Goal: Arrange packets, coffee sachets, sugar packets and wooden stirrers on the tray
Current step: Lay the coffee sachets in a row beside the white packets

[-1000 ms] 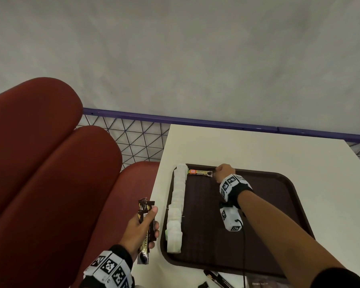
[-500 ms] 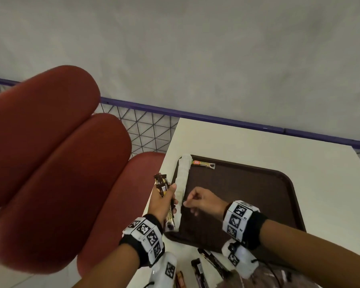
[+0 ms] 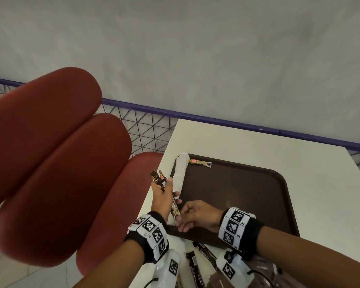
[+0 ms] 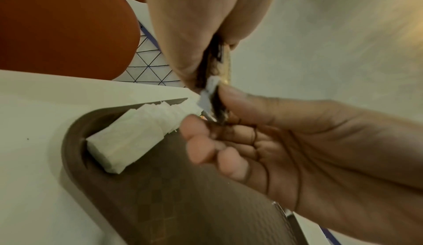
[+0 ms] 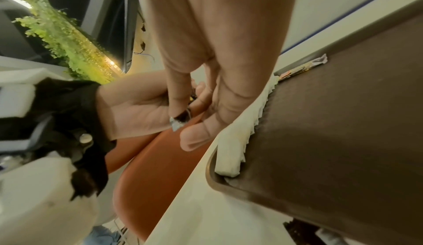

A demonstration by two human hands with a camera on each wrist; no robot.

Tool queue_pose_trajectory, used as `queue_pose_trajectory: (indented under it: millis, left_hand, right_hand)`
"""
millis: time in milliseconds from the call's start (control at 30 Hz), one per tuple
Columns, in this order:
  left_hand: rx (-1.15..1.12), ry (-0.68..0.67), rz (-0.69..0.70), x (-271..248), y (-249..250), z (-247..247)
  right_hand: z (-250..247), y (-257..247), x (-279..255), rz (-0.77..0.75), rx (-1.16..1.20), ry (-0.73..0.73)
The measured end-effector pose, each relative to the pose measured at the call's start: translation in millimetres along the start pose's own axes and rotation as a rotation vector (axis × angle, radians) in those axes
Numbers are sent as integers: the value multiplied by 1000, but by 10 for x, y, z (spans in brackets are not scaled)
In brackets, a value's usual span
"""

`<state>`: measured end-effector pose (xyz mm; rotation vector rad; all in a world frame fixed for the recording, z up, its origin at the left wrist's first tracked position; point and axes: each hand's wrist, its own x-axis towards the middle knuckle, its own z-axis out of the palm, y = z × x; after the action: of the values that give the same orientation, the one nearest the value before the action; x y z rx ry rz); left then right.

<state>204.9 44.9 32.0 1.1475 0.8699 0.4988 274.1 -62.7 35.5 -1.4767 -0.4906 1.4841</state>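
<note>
- Head view, far left: red chair cushions (image 3: 56, 163) stand beside the white table (image 3: 247, 146).
- The left hand (image 3: 161, 197) is curled round a bunch of coffee sachets (image 3: 158, 179), held over the table's left edge.
- A row of white sugar packets (image 3: 180, 173) lies along the left rim of the brown tray (image 3: 237, 190).
- One orange sachet (image 3: 200, 163) lies at the tray's far edge.
- The right hand (image 3: 195, 215) pinches the lower end of the held sachets.
- More dark sachets (image 3: 204, 251) lie near the tray's near edge.

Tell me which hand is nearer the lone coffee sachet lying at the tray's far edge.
Left, only slightly. The left hand holds sachets beside the tray's left rim, short of the coffee sachet. The right hand is at the near-left corner.
</note>
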Motion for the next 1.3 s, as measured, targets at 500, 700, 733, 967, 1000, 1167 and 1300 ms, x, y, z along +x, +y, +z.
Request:
queue_pose_trajectory:
  millis: [500, 700, 733, 967, 1000, 1167, 1300]
  left_hand:
    - [74, -25, -224, 125, -92, -430]
    - [102, -87, -222, 155, -122, -544]
    - [103, -69, -221, 172, -126, -563]
    - [65, -105, -245, 247, -111, -709]
    - [64, -120, -245, 253, -107, -728]
    - [31, -143, -237, 278, -46, -782]
    - [17, -129, -242, 316, -39, -772]
  right_hand:
    - [-816, -13, 80, -71, -72, 492]
    - [-1143, -86, 522, -64, -91, 809]
    - [-1152, -99, 598, -62, -74, 838]
    - [-1249, -60, 1034, 17, -39, 946]
    - [-1255, -56, 1066, 28, -60, 964]
    - [-1264, -133, 1105, 63, -141, 1059]
    - [-1244, -173, 1124, 109, -213, 1068]
